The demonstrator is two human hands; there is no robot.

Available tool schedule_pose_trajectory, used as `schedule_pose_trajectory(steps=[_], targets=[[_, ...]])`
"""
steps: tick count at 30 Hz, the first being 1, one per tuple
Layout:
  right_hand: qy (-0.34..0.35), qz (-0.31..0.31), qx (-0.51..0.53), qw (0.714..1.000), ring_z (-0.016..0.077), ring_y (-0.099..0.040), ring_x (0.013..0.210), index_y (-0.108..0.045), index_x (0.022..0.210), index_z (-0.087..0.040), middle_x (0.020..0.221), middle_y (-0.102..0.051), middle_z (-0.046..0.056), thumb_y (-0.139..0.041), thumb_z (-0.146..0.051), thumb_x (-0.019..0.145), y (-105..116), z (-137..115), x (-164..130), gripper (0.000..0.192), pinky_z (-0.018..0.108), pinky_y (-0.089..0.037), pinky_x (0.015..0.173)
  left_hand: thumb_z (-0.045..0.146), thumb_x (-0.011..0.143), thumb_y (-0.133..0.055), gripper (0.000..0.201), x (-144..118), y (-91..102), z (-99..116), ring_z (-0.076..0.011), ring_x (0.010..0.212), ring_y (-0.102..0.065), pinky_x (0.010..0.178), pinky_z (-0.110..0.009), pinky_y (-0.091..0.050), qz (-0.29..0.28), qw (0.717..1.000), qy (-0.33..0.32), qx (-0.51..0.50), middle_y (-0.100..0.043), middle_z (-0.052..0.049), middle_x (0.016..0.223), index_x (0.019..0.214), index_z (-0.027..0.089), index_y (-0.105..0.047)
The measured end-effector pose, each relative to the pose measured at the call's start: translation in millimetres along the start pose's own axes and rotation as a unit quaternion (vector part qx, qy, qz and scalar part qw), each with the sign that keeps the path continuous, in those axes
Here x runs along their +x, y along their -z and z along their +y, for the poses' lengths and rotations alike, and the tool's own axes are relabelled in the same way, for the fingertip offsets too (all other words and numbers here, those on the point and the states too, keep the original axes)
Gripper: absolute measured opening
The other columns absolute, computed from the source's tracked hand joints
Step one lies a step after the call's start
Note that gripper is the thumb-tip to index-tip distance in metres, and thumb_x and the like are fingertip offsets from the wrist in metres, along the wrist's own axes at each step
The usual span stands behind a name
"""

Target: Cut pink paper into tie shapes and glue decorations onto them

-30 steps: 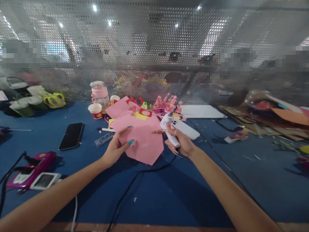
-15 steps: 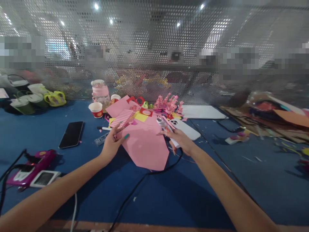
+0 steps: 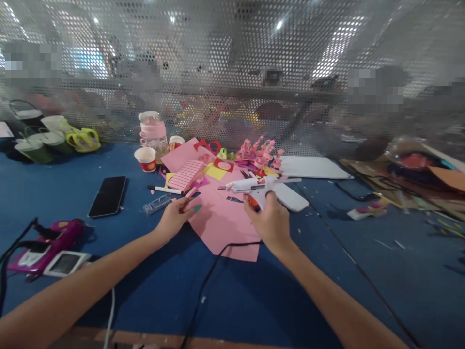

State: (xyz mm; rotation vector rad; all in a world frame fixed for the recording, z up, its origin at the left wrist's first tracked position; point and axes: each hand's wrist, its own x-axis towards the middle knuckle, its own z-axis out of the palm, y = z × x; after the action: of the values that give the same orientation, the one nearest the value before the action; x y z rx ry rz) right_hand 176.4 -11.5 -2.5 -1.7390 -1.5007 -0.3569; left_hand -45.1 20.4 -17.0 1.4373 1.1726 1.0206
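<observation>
A black phone (image 3: 107, 196) lies at centre left on the blue desk (image 3: 254, 300). A paper cup (image 3: 146, 159) stands beyond it, and a magenta device (image 3: 43, 245) sits at lower left.
</observation>
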Motion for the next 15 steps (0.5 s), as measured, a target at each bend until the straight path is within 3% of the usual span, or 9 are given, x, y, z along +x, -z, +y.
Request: schedule_pose_trajectory(steps=[5, 15], targets=[[-0.002, 0.015, -0.005, 1.000, 0.0202, -0.055, 0.051, -0.048, 0.083, -0.014, 0.059, -0.059, 0.007, -0.040, -0.048, 0.079, -9, -6, -6, 0.035, 0.027, -0.037, 0.045, 0.034, 0.057, -0.069, 0.046, 1, -2.2, 0, -0.0200, 0.086, -0.060, 0.081, -0.032, -0.044, 0.002, 1.000, 0.001, -0.031, -0.067, -0.005, 0.093, 0.097, 0.013, -0.062], [0.071, 0.014, -0.028, 0.997, 0.0211, -0.060, 0.055, -0.047, 0.095, -0.009, 0.065, -0.061, 0.010, -0.038, -0.038, 0.084, -27, -6, -16, 0.032, 0.027, -0.040, 0.045, 0.034, 0.056, -0.069, 0.039, -3, -4.7, 4, -0.0189, 0.086, -0.061, 0.081, -0.032, -0.046, -0.003, 0.996, 0.025, -0.083, -0.068, -0.003, 0.091, 0.090, 0.015, -0.063]])
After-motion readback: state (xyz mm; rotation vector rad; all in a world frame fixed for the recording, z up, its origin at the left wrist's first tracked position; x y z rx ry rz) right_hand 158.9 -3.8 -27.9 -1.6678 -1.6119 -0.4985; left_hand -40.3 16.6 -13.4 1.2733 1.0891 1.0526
